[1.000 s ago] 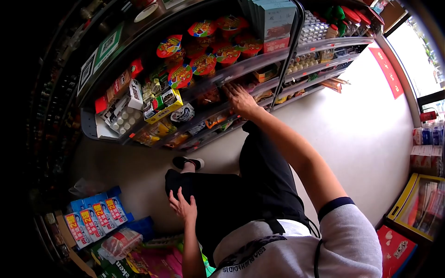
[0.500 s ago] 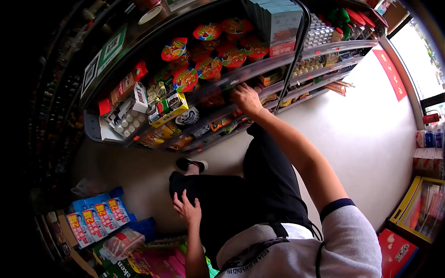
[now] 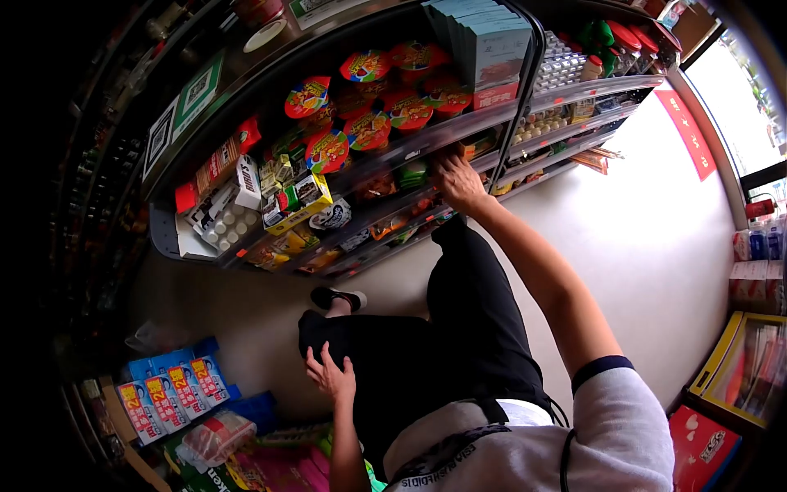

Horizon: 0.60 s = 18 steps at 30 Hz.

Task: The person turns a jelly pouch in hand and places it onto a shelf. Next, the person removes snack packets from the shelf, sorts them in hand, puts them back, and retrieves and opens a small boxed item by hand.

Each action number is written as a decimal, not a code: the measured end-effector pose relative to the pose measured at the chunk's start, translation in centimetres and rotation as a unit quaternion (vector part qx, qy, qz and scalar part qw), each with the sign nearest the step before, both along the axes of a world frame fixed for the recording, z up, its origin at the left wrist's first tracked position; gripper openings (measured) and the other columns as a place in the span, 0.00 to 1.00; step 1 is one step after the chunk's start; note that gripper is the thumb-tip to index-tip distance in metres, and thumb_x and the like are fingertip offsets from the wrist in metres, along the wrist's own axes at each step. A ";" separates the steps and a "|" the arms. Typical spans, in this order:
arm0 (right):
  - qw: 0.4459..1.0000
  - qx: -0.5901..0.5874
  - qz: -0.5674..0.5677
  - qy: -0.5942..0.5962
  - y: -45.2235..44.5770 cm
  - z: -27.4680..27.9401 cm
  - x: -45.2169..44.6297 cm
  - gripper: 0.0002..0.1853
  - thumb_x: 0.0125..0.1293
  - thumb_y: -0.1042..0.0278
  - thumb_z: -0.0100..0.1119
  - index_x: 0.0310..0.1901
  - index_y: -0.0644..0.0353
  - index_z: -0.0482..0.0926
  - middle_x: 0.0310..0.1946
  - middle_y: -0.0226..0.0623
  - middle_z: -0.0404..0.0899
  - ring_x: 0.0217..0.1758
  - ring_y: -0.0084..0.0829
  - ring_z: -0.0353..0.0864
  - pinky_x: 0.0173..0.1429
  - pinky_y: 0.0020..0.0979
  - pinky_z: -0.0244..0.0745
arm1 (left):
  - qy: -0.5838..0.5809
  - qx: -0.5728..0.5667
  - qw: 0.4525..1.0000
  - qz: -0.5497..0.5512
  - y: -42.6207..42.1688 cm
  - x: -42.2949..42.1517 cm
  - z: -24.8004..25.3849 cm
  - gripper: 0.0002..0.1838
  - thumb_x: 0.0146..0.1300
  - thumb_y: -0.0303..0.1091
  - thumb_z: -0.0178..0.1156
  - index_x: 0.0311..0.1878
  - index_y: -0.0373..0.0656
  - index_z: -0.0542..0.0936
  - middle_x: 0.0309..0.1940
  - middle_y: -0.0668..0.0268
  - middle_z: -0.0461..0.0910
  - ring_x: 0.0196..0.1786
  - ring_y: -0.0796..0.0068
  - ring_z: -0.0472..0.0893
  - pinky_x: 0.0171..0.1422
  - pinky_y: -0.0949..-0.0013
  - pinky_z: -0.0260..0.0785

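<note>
My right hand (image 3: 459,182) reaches into a middle tier of the snack shelf (image 3: 418,146), beside a small orange-and-dark box (image 3: 467,151). Its fingertips are hidden in the dark of the tier, so I cannot make out what they touch. Left of that hand, on the same tier, lies a green packet (image 3: 412,174). Cup noodles with red, colourful lids (image 3: 367,129) stand on the tier above. Lower down, my left hand (image 3: 332,375) rests on my black-trousered knee with its fingers spread, holding nothing.
Blue boxes (image 3: 500,49) stand upright at the top right of the shelf. Blue-and-white packs (image 3: 174,394) and a plastic-wrapped bundle (image 3: 217,436) lie at lower left. A yellow-framed case (image 3: 742,369) and a red box (image 3: 701,447) are at right.
My right hand has shifted a little to the right along the shelf, and the green packet now shows beside it. My left hand stays on the knee.
</note>
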State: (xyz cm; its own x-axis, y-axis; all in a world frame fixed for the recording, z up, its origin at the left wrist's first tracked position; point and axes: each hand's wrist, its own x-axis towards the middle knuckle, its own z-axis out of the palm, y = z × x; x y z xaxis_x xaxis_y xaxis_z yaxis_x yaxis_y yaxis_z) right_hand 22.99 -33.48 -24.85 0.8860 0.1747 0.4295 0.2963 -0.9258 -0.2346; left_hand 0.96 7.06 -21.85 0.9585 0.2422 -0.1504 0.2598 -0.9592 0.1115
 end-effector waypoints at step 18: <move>0.997 -0.038 -0.021 -0.056 -1.6 1.4 -1.0 0.14 0.53 0.71 0.53 0.44 0.56 0.74 0.35 0.36 0.70 0.41 0.36 0.74 0.38 0.33 0.75 | 0.007 0.021 1.000 -0.011 -0.5 -0.3 0.0 0.30 0.52 0.37 0.64 0.60 0.56 0.67 0.67 0.62 0.52 0.65 0.51 0.58 0.61 0.53 0.63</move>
State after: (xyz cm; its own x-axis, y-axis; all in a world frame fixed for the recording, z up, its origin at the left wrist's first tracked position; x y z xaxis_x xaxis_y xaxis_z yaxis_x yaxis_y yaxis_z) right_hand 21.97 -35.07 -23.44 0.8404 0.1738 0.5133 0.2770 -0.9519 -0.1311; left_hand 0.70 6.53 -21.88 0.9617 0.2269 -0.1536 0.2394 -0.9685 0.0681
